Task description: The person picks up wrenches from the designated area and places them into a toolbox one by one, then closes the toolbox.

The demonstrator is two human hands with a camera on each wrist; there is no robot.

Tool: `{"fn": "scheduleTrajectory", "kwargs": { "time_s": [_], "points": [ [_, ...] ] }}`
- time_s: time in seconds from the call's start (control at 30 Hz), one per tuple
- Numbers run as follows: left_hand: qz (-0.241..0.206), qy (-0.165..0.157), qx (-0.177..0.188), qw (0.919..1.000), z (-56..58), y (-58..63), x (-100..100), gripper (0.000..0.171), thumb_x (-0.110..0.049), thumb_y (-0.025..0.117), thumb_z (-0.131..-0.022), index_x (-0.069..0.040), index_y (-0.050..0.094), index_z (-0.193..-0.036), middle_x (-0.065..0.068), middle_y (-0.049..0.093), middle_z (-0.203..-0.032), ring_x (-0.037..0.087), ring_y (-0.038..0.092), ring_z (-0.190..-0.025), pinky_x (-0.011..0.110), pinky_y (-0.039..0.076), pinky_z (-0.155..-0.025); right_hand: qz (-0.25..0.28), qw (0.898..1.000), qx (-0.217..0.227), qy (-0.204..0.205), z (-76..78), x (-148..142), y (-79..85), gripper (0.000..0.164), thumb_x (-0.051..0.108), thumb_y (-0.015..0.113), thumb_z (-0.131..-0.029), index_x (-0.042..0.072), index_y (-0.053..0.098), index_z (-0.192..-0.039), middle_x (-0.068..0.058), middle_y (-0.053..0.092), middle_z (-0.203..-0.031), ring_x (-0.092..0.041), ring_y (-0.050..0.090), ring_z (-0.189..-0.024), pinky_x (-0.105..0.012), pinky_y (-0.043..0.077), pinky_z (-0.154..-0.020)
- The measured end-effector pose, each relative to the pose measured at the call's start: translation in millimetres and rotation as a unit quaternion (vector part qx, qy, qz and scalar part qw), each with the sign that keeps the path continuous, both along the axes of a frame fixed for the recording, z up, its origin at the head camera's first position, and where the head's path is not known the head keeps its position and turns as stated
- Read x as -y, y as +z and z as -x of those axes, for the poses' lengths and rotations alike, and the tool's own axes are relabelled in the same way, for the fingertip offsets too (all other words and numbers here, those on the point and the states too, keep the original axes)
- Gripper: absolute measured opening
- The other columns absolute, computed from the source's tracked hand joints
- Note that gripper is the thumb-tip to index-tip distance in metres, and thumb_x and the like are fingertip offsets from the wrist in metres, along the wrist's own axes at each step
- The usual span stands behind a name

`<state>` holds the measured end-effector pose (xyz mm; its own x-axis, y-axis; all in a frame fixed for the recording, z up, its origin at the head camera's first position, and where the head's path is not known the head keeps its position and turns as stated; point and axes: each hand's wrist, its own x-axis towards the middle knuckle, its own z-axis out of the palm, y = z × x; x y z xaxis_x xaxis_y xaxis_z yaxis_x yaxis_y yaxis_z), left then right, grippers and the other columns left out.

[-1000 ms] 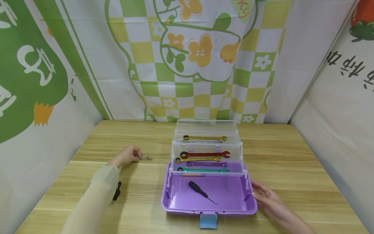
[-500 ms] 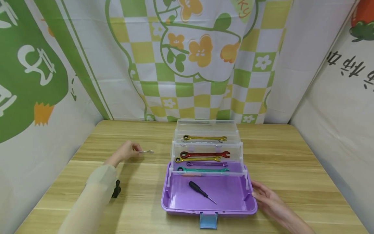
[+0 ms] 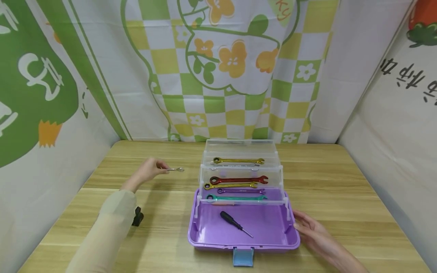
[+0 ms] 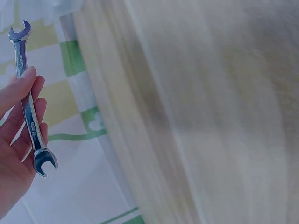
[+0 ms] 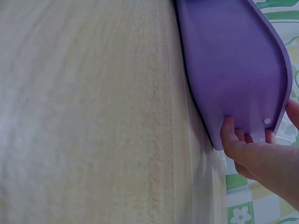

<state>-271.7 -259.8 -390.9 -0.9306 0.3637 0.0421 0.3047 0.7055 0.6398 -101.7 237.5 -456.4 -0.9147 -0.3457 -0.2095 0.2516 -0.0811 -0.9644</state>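
Note:
In the head view my left hand (image 3: 150, 168) pinches a silver double open-ended wrench (image 3: 175, 169) above the table, left of the toolbox. The left wrist view has this wrench (image 4: 29, 102) between thumb and fingers, both open ends showing. An opened purple toolbox (image 3: 205, 242) stands right of the table's middle. My right hand (image 3: 315, 233) rests on its right side. Up close, the fingertips touch the purple outer wall (image 5: 233, 60) and the thumb lies at the rim. Inside the toolbox is a black-handled screwdriver (image 3: 235, 223).
Clear trays above the box hold several wrenches, among them red (image 3: 239, 180), green (image 3: 237, 198) and purple (image 3: 241, 191) ones. A blue latch (image 3: 243, 258) hangs at the front. A black object (image 3: 137, 217) shows by the left sleeve. Printed curtains (image 3: 232, 106) bound the table.
My left hand has lifted the wrench off the table area and carried it farther back and slightly right. The right hand has stayed at the toolbox's side.

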Motion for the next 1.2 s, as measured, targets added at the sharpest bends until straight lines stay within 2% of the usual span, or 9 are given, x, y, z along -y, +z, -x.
{"fn": "scheduleTrajectory", "kwargs": {
  "time_s": [0.37,0.63,0.97,1.07,1.2],
  "points": [
    [-0.006,-0.004,-0.028,0.9996,2.7,23.0,-17,0.01,-0.002,0.063,-0.078,0.005,0.066,-0.084,0.01,0.063,-0.073,0.02,0.053,-0.064,0.026,0.041,-0.055,-0.001,1.0,0.003,0.001,-0.6,0,1.4,0.064,0.012,0.046,-0.091,-0.008,0.005,-0.136,-0.026,0.004,-0.142,0.004,0.045,-0.107,-0.026,0.039,-0.092],
    [0.006,-0.002,-0.04,0.9992,8.7,39.7,-35,0.011,-0.006,0.064,-0.079,0.001,0.067,-0.087,0.01,0.065,-0.078,0.02,0.056,-0.068,0.027,0.044,-0.058,-0.004,1.0,0.004,0.003,-0.9,0,1.9,0.064,0.012,0.046,-0.091,-0.008,0.005,-0.136,-0.026,0.003,-0.142,0.005,0.045,-0.107,-0.026,0.039,-0.092],
    [0.002,-0.035,-0.065,0.9972,19.0,60.5,-66,0.01,-0.005,0.064,-0.079,0.001,0.068,-0.086,0.01,0.064,-0.08,0.018,0.056,-0.069,0.027,0.046,-0.06,-0.006,1.0,-0.003,0.002,-0.3,0,0.8,0.063,0.012,0.046,-0.091,-0.008,0.006,-0.136,-0.023,0.01,-0.142,0.005,0.045,-0.108,-0.025,0.039,-0.091],
    [0.005,-0.044,-0.071,0.9965,22.3,65.5,-77,0.011,-0.005,0.064,-0.079,0.002,0.067,-0.087,0.013,0.065,-0.082,0.018,0.058,-0.069,0.028,0.048,-0.061,0.0,1.0,-0.005,0.005,-0.1,-1,0.3,0.062,0.012,0.046,-0.091,-0.008,0.008,-0.136,-0.017,0.02,-0.142,0.004,0.045,-0.108,-0.025,0.04,-0.091],
    [0.012,-0.058,-0.088,0.9944,26.9,71.3,-93,0.011,-0.004,0.064,-0.078,0.003,0.067,-0.086,0.014,0.066,-0.081,0.02,0.06,-0.07,0.03,0.049,-0.064,0.017,1.0,-0.006,0.006,0.5,-2,-0.6,0.059,0.011,0.046,-0.091,-0.006,0.012,-0.136,0.003,0.037,-0.133,0.003,0.045,-0.109,-0.025,0.04,-0.091]
  ]
}}
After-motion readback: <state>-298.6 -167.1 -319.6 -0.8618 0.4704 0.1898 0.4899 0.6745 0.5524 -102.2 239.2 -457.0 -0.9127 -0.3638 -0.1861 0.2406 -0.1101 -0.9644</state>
